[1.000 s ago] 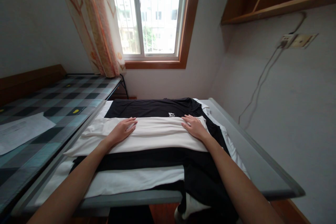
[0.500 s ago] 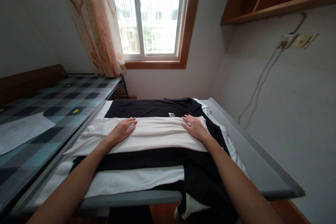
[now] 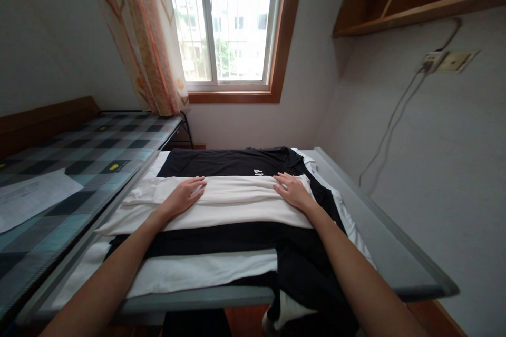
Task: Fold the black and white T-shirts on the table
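A cream garment (image 3: 237, 213), partly folded over itself in a long band, lies across a black garment (image 3: 229, 160) with small white print near its right side. My left hand (image 3: 185, 193) rests flat on the left part of the cream fabric, fingers stretched out. On its right part lies my right hand (image 3: 290, 189), also palm down with fingers apart. Closer to me, black cloth (image 3: 304, 258) runs along under the cream piece and hangs over the front edge at the right. A white strip of cloth (image 3: 205, 271) lies at the front.
The clothes lie on a grey table (image 3: 395, 253) with a raised rim. At left is a bed with a checked mattress (image 3: 106, 144) and a paper sheet (image 3: 37, 197). Ahead are a curtain (image 3: 148, 52) and a window (image 3: 237, 26). A shelf (image 3: 419, 10) and wall socket (image 3: 435, 60) are on the right.
Both hands stay in place on the cream garment. Nothing has clearly moved except that slightly less of the white print shows.
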### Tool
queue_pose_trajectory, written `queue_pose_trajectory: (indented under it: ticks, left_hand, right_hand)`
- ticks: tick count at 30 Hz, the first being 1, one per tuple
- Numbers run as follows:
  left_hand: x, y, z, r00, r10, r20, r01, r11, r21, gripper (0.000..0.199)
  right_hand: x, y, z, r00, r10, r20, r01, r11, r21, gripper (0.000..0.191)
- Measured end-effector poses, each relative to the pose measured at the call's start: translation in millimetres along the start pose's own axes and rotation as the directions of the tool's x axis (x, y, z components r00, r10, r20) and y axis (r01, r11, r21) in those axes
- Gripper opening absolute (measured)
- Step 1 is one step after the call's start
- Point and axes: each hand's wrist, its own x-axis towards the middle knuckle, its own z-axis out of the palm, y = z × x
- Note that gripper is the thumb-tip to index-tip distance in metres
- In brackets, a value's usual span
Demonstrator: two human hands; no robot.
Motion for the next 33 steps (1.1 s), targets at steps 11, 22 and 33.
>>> queue_pose_trajectory:
  ticks: [11, 22, 33]
  left_hand:
    - [-0.3, 0.5, 0.0, 1.000, -0.002, -0.008, 0.002, 1.000, -0.012, 0.049]
    - [-0.3, 0.6, -0.2, 1.000, -0.004, 0.002, 0.004, 1.000, -0.003, 0.048]
    - [0.5, 2.5, -1.3, 1.000, -0.004, 0.007, 0.004, 1.000, 0.011, 0.049]
  right_hand:
    - [0.3, 1.8, 1.5, 1.000, -0.004, 0.002, 0.004, 1.000, -0.002, 0.046]
    - [-0.5, 0.5, 0.3, 1.000, -0.002, 0.002, 0.002, 1.000, 0.005, 0.047]
    - [-0.5, -0.1, 0.5, 1.000, 0.002, 0.001, -0.002, 1.000, 0.010, 0.047]
